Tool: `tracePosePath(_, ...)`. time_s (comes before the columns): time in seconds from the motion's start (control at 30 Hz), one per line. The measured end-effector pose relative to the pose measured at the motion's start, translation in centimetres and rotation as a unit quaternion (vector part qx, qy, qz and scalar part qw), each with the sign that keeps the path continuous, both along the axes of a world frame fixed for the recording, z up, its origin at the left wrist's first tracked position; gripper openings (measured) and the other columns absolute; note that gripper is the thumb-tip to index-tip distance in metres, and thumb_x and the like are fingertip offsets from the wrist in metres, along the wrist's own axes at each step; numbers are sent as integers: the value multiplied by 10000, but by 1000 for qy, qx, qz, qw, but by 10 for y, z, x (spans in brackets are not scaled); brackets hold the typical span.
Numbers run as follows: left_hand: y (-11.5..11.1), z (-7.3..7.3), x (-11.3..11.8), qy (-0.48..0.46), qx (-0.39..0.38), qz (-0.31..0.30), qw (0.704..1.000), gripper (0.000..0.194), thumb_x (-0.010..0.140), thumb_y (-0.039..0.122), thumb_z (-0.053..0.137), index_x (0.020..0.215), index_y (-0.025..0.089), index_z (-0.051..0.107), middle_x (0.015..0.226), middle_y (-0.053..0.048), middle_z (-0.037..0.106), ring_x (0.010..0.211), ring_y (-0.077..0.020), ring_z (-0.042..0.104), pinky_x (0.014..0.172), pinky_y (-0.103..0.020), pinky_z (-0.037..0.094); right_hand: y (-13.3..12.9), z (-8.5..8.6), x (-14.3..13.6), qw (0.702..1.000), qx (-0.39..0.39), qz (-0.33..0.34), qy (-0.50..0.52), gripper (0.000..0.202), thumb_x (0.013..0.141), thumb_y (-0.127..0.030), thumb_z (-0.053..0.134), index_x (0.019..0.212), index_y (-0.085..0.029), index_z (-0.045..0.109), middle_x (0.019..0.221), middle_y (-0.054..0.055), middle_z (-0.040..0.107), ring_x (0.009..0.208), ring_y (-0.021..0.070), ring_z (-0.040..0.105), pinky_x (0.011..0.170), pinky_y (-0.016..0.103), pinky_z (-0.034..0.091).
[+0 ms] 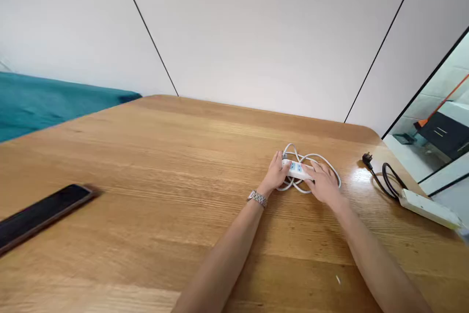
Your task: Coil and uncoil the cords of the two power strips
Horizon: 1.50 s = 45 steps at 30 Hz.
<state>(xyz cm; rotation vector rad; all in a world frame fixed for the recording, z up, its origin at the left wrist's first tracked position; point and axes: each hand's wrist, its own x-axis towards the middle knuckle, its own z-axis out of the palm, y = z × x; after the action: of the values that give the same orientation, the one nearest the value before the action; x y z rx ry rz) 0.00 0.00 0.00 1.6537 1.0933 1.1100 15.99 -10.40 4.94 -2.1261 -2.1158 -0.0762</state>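
Observation:
A small white power strip with blue socket faces (296, 168) lies on the wooden table (164, 156), right of the middle. Its white cable (324, 157) loops behind and around it. My left hand (274, 174), with a metal watch on the wrist, grips the strip's left end. At the right end, my right hand (323, 182) has its fingers and thumb around the strip, close to the cable loops. Parts of the cable are hidden under the strip and my hands.
Another white power strip (428, 208) with a black cable and plug (367, 157) lies at the right edge. A dark phone (44, 213) rests at the left. Behind the table stands a white wall (256, 34); teal fabric (54, 100) is at back left.

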Motion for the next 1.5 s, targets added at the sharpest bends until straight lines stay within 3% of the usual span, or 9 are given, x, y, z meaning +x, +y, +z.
tracePosePath(0.13,1,0,3,-56,-14,13,998,516,807,261,578,1300,116,535,1488,-153,417,1436,-261,271,1207,-410,163,-5,-11,-36,996,87,6,-22,539,934,-386,457,1440,-201,437,1528,136,365,1360,335,321,1097,540,217)
tracePosePath(0.27,0,4,3,-93,-55,14,994,419,842,295,554,1231,147,603,1423,-128,510,1363,-261,406,1172,-409,264,-5,-22,-51,993,99,67,-22,647,937,-502,422,1513,-241,283,1554,120,323,1393,353,272,1104,626,122)
tracePosePath(0.4,-2,13,-5,-130,-107,9,986,440,927,398,421,1225,144,622,1357,-116,577,1264,-246,525,1086,-389,400,11,-24,-45,996,80,32,-25,623,938,-506,423,1496,-249,322,1560,118,312,1395,369,260,1078,651,167)
tracePosePath(0.7,-13,31,-14,-117,-182,3,976,458,883,316,568,1318,173,569,1476,-93,446,1388,-219,379,1162,-349,289,73,-14,37,994,11,-93,-52,612,964,-528,289,1518,-269,250,1590,91,238,1431,342,190,1065,667,197)
tracePosePath(0.9,-19,37,-13,-96,-189,0,977,437,889,287,561,1313,185,573,1481,-81,438,1404,-212,351,1175,-339,259,92,-17,97,987,19,-157,-22,628,957,-540,238,1520,-263,243,1587,80,238,1435,334,170,1080,671,179)
tracePosePath(1.1,-19,36,-13,-89,-179,-4,980,407,875,268,573,1277,210,604,1461,-68,470,1382,-220,390,1153,-337,300,103,-19,120,977,51,-206,5,643,950,-548,243,1507,-230,283,1581,100,249,1448,344,108,1083,692,83)
tracePosePath(1.33,-18,36,-13,-68,-159,3,985,352,858,254,571,1200,213,643,1391,-74,553,1302,-211,489,1098,-319,363,82,-13,101,969,162,-188,-19,620,926,-471,360,1440,-125,389,1546,181,291,1423,377,149,1068,666,150)
tracePosePath(1.43,-18,39,-12,-44,-147,17,988,325,852,282,563,1155,203,649,1351,-84,587,1253,-204,526,1026,-293,414,52,-6,73,973,203,-99,47,493,874,-425,460,1251,-131,581,1378,187,507,1262,343,417,1022,514,328)
tracePosePath(1.5,-21,40,-12,-17,-137,32,990,302,844,310,557,1102,185,654,1273,-92,634,1171,-203,574,948,-278,447,25,-3,50,974,183,-15,132,344,868,-410,464,964,-161,681,1038,130,675,946,252,581,839,365,443)
